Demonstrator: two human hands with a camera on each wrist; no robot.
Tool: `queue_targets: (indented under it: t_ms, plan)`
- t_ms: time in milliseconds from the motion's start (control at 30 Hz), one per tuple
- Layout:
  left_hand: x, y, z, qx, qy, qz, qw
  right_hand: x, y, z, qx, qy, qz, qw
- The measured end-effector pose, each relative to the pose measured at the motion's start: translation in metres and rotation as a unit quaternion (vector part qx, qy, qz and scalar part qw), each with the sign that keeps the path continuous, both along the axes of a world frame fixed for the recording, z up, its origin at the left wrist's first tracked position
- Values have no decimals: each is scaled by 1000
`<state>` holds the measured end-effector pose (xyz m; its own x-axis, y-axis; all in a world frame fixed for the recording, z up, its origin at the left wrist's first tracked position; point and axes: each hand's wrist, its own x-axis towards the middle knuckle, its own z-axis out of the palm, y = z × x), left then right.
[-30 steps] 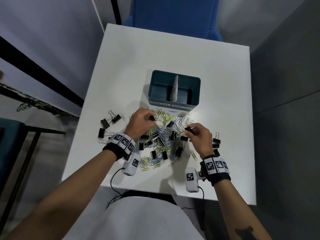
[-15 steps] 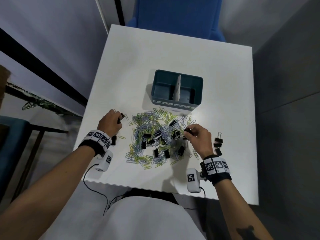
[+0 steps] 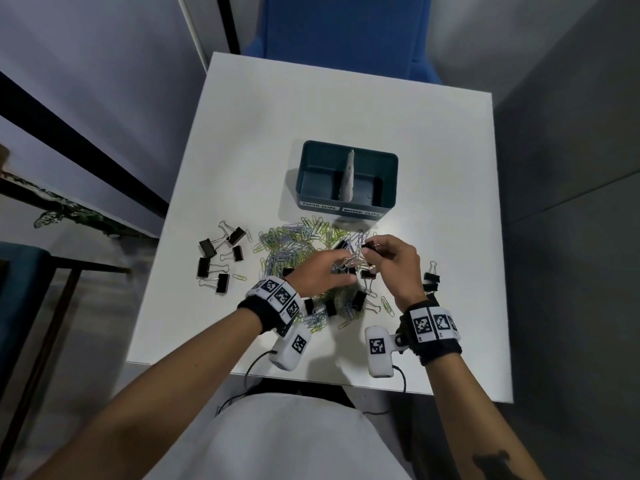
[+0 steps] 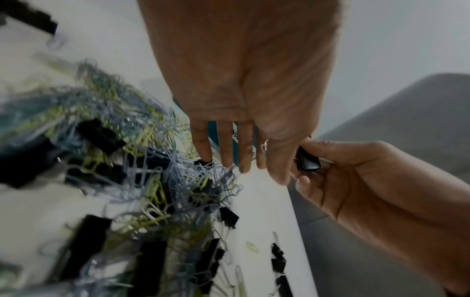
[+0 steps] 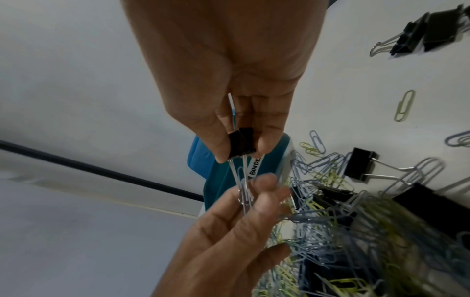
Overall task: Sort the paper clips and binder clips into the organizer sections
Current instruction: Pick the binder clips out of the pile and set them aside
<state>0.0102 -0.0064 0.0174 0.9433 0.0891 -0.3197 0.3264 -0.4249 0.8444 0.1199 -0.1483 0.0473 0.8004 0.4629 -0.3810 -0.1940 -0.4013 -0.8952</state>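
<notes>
A white table [image 3: 242,140] stands between grey walls, with a blue chair [image 3: 346,29] at its far edge. Well to the left of the fingers lie five black binder clips [image 3: 221,263], set apart from the main heap, with one loose paper clip just beside them. The left hand [image 3: 318,273] reaches into the heap of paper clips [image 3: 291,237], thumb and forefinger pinching blue-grey paper clips tangled in a wire handle, the other fingers [image 4: 226,144] nearly straight over the pile. The heap of green and blue-grey clips is too tangled to count; at least six black binder clips show among it, some half buried or hidden under the left wrist. Just right of the left fingertips, the right hand [image 3: 394,263] pinches a small black binder clip [image 5: 241,142] between thumb and fingers, raised off the table. Beyond both hands sits the teal organizer [image 3: 388,174], two sections split by a pale divider, its labels partly blurred. At the right wrist lie about three more binder clips [image 3: 431,282], partly cut off by the hand.
</notes>
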Motion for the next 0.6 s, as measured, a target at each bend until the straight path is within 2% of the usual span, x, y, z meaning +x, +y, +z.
queue_targets:
  t_ms: [67, 167, 333, 433, 600]
  plan:
    - [3, 1, -1, -22, -23, 41, 999, 1, 0, 3, 15, 14, -14, 1000]
    - [1, 7, -2, -37, -53, 61, 996, 4, -2, 3, 37, 38, -50, 997]
    - [-6, 19, 2, -37, -59, 104, 992, 8, -10, -17, 14, 6, -104, 994]
    - [-9, 26, -1, 13, -46, 98, 994, 8, -13, -29, -41, -50, -114, 991]
    - [-14, 40, -19, 163, 5, 81, 983, 25, -40, -42, -144, -128, -125, 973]
